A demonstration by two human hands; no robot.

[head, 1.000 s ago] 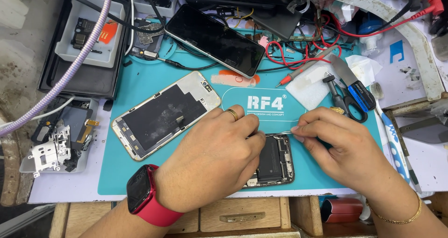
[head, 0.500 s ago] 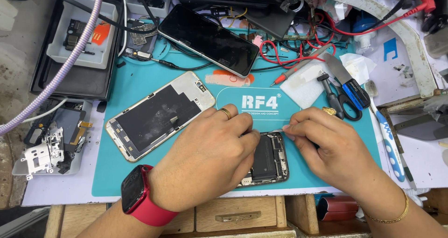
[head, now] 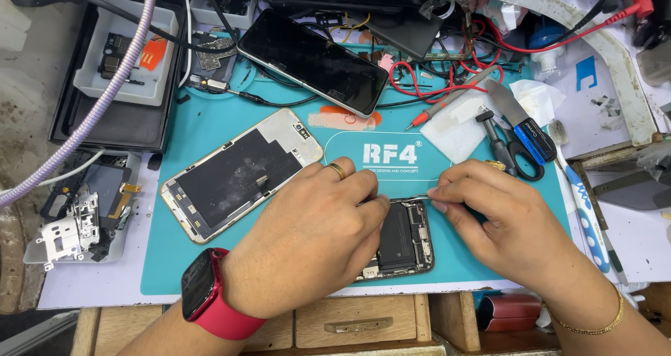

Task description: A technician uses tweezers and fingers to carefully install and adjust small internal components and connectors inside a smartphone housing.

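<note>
Hands meet over an opened dark smartphone chassis with exposed black battery and circuit boards (head: 404, 237), which lies on a teal silicone repair mat (head: 210, 258) on the tabletop, near its front edge. The left hand (head: 307, 241), wearing a gold ring and a red-strapped wristwatch (head: 210, 296), is curled over the chassis' left side, fingertips pressed at its top edge; whether it pinches anything cannot be told. The right hand (head: 510, 223) is closed in a pinch on a thin silvery tool or strip (head: 418, 197) at the chassis' upper right corner. Compared with half a second ago, both hands sit in nearly the same pose over the chassis, the shift in framing being mostly head movement; this suggests slow, fine work at one spot. A detached gold-framed display panel, face down (head: 237, 174), lies just left. An intact black-screened phone (head: 311, 61) rests farther back. Black-handled scissors (head: 510, 146) lie to the right.
</note>
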